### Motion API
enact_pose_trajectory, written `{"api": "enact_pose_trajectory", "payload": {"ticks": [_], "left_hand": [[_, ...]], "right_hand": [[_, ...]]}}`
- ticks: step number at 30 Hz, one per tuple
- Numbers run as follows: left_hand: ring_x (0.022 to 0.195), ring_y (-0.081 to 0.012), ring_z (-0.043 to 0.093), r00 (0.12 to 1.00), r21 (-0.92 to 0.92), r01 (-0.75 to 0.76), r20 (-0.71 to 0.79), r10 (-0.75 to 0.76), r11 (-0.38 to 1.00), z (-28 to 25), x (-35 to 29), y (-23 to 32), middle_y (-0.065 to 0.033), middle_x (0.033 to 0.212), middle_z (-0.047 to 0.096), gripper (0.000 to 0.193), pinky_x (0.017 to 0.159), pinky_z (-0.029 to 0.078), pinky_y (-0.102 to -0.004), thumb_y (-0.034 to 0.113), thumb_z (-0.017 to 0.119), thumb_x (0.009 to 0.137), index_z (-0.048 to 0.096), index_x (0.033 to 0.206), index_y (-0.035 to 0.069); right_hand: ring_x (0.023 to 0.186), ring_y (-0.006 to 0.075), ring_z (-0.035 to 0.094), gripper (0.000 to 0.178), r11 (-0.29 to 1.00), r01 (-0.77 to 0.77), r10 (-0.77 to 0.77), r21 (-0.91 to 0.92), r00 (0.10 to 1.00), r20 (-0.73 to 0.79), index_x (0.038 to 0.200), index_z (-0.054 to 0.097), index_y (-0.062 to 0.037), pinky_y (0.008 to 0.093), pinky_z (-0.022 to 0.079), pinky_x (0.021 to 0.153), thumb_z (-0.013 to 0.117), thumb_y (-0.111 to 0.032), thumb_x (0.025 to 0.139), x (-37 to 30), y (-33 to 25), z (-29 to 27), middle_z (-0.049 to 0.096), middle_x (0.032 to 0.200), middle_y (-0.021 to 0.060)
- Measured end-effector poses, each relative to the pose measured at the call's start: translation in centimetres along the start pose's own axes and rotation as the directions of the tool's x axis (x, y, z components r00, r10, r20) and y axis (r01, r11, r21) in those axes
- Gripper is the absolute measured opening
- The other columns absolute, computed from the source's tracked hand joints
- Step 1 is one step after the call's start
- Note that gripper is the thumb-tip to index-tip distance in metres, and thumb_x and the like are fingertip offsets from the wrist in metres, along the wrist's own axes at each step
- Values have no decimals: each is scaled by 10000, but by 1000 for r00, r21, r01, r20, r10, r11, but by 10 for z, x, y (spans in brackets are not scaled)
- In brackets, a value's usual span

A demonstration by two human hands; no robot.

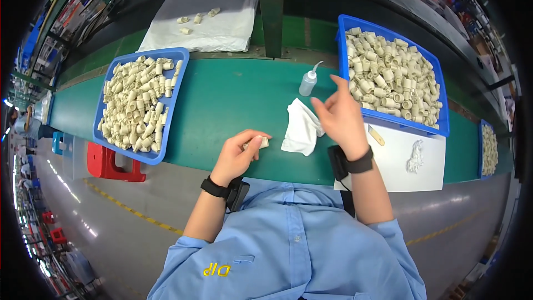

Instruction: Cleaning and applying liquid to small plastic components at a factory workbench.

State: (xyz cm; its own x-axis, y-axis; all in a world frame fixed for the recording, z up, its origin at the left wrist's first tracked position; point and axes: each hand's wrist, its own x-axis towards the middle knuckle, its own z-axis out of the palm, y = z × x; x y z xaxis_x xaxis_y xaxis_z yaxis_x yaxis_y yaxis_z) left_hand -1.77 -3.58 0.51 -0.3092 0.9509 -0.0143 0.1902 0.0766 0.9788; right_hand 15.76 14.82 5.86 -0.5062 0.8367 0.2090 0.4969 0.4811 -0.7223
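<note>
My left hand (240, 154) is closed around a small cream plastic fitting (263, 143) over the green bench near its front edge. Most of that fitting is hidden by my fingers. Farther right, my right hand (342, 118) is raised with thumb and fingers apart and nothing visible in it. It is beside the left wall of a blue bin (343, 50) heaped with cream fittings (388, 75). A crumpled white cloth (301, 129) lies between my hands. Behind the cloth stands a translucent squeeze bottle (308, 82) with a bent nozzle.
Another blue bin (181, 55) of similar fittings sits at the left. Under my right forearm is a white sheet (411, 180) bearing a yellow-handled knife (377, 135) and crumpled white material (415, 157). A green post (271, 16) rises behind the bench. A red stool (105, 162) stands left.
</note>
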Motion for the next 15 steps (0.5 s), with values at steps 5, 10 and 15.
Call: {"api": "enact_pose_trajectory", "payload": {"ticks": [5,10,15], "left_hand": [[528,-77,515,994,-272,65,-64,-86,960,-2,-3,-16,-34,771,615,284,457,388,-222,207,473,1034,666,967,9],[492,-65,489,993,-446,-44,-116,-9,894,-15,-15,-38,-37,737,596,285,422,371,-221,217,464,1038,636,961,4],[491,-51,474,987,-249,157,74,-143,956,-7,3,-7,-23,703,568,276,433,368,-206,218,446,1043,608,1005,-2]], "right_hand": [[565,232,627,418,991,3,-11,-135,998,-57,1185,516,5,347,484,550,708,-144,845,27,17,42,643,728,89],[644,191,640,389,984,118,-123,131,992,28,1135,513,16,334,491,591,715,-139,841,16,-2,16,665,789,84],[751,154,622,345,792,236,-401,563,896,188,1169,492,-10,286,503,687,660,-127,891,-13,-10,-19,630,815,66]]}}
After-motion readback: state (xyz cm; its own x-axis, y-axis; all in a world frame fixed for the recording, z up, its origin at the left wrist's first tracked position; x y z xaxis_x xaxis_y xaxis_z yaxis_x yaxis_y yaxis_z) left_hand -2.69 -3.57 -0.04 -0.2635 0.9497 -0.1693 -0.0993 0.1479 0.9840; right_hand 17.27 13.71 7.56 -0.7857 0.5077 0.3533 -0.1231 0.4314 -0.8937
